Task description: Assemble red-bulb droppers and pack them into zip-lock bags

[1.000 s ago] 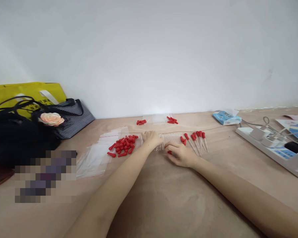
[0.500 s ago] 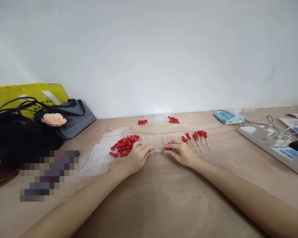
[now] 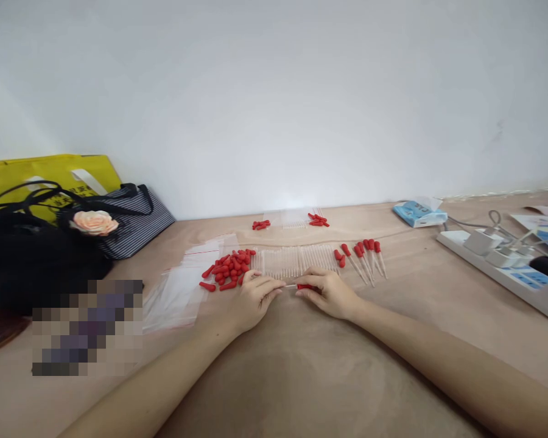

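My left hand [image 3: 254, 298] pinches the end of a thin clear tube [image 3: 289, 286]. My right hand [image 3: 329, 293] holds a small red rubber cap [image 3: 305, 286] against the tube's other end. The two hands meet low over the tan table [image 3: 301, 371]. Just beyond them lies a row of several clear tubes [image 3: 296, 260]. A heap of loose red caps [image 3: 228, 271] sits to the left of the row. Several finished droppers with red caps [image 3: 365, 257] lie to the right.
Clear zip bags [image 3: 182, 286] lie left of the red caps. A black bag [image 3: 31, 261], a striped bag [image 3: 132, 222] and a yellow bag [image 3: 50, 173] stand at far left. A tissue pack [image 3: 418, 214] and a white power strip [image 3: 502, 267] with plugs are at right. More caps [image 3: 317, 220] near the wall.
My left hand left the tube row and drew back toward me with one tube. My right hand came in with a red cap, and both hands now meet in front of the row.
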Motion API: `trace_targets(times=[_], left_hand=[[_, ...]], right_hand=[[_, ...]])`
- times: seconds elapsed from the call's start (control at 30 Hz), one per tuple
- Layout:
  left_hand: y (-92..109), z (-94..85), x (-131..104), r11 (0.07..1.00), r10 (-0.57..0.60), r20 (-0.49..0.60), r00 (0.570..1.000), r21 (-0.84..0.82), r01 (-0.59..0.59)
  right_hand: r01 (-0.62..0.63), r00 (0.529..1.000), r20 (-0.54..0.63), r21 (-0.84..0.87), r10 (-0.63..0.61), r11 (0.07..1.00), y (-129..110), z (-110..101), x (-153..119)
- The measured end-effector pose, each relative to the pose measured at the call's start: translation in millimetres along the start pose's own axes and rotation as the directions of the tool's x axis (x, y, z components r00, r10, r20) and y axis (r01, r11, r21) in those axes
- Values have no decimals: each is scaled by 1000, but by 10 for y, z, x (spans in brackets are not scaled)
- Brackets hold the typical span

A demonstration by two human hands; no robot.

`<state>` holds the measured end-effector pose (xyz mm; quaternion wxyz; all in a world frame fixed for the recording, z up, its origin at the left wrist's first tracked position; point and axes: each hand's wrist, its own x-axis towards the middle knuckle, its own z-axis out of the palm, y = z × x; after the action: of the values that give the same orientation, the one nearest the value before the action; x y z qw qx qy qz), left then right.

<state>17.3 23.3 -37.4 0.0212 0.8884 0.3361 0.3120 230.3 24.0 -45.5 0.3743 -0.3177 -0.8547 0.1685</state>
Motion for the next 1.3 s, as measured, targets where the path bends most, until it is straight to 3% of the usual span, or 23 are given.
trace_targets(times=[0.27, 0.57, 0.7, 0.87, 1.13, 1.3], left_hand=[[21, -9, 17, 999, 51, -50, 997, 18, -50], [7, 7, 3, 983, 181, -72, 981, 54, -177], [29, -18, -6, 969, 222, -59, 973, 123, -214], [51, -60, -17, 952, 240, 45, 970, 186, -244], [72, -51, -4, 926, 271, 53, 961, 257, -275], [110, -23, 11, 926, 274, -3, 962, 269, -263]], right_hand=[[56, 997, -43, -11, -56, 998, -7, 20, -15], [192, 973, -99, -166, -210, 967, 30, 41, -39], [226, 966, -82, -189, -245, 956, 24, 37, -52], [252, 962, -46, -231, -270, 940, 13, 33, -50], [260, 963, 9, -297, -270, 919, -19, 29, -50], [261, 962, 17, -344, -272, 902, -37, 30, -44]])
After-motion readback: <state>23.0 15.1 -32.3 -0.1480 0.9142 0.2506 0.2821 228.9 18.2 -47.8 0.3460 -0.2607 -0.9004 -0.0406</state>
